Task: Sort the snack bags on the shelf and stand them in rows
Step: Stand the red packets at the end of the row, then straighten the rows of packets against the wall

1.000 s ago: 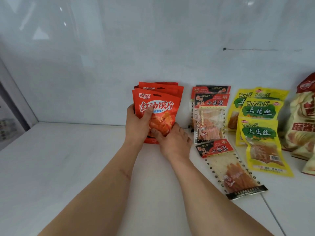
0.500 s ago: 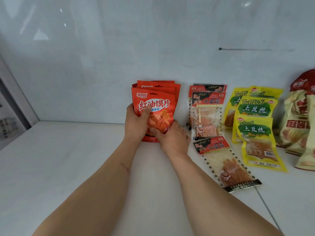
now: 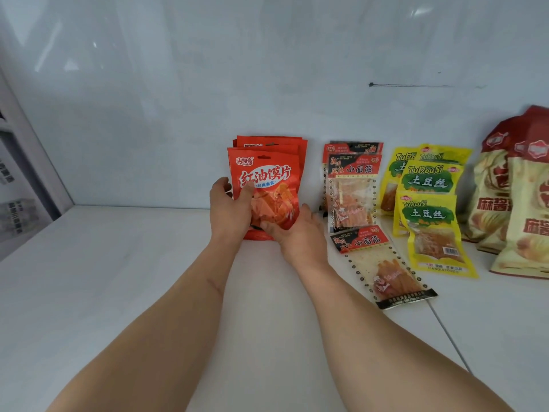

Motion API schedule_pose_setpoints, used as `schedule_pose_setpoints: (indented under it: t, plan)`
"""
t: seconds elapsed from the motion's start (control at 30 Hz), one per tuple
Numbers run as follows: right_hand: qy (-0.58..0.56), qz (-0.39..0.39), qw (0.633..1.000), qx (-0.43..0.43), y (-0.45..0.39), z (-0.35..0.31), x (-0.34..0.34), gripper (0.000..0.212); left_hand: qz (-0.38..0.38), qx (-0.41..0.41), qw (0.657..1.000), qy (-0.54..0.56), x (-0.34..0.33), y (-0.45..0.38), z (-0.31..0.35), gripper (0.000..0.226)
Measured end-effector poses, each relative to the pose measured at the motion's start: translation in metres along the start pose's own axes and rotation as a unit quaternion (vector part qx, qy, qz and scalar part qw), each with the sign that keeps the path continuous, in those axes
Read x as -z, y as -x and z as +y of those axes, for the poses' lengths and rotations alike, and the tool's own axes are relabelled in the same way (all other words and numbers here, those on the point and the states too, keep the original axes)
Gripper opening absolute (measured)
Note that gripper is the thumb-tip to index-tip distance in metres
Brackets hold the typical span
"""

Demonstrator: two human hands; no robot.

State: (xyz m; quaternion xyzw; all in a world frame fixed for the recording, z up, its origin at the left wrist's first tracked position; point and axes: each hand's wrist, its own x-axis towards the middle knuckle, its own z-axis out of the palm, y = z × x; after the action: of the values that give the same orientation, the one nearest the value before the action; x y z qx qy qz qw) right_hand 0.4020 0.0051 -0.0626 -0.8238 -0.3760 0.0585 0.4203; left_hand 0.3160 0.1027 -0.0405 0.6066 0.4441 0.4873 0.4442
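both hands, left hand (image 3: pixel 228 209) and right hand (image 3: pixel 300 236), grip the upright orange snack bags (image 3: pixel 267 173) on the shelf (image 3: pixel 118 292)

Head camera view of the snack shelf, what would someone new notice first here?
First, the stack of glossy red-orange snack bags standing upright against the back wall at centre, gripped by the left hand on its left side and the right hand at its lower right. Next, to its right, a clear snack bag with a red and black header and a bright yellow bag with a green label lie toppled forward on the white shelf.
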Motion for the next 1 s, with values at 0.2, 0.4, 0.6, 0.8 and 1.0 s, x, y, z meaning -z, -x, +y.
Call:
schedule_pose_setpoints:
  t: [0.2,0.4,0.6,0.8,1.0]
  plan:
    - [0.136,0.018,0.989,0.059,0.02,-0.004,0.026,0.044,0.098,-0.243,0.931,-0.252,0.013,0.023,0.0,0.034]
    - [0.237,0.023,0.967,0.094,0.04,0.014,0.066,0.033,0.02,-0.455,0.819,-0.349,-0.002,0.061,-0.006,0.021]
    - [0.289,0.021,0.956,0.052,0.052,0.059,0.111,0.031,-0.02,-0.461,0.805,-0.372,-0.028,0.091,0.0,0.011]
    - [0.307,0.021,0.951,0.033,0.06,0.085,0.14,0.036,-0.029,-0.47,0.796,-0.379,-0.056,0.117,0.017,0.006]
    - [0.324,-0.008,0.945,-0.048,0.059,0.094,0.15,0.058,-0.037,-0.442,0.809,-0.386,-0.066,0.131,0.025,0.007]
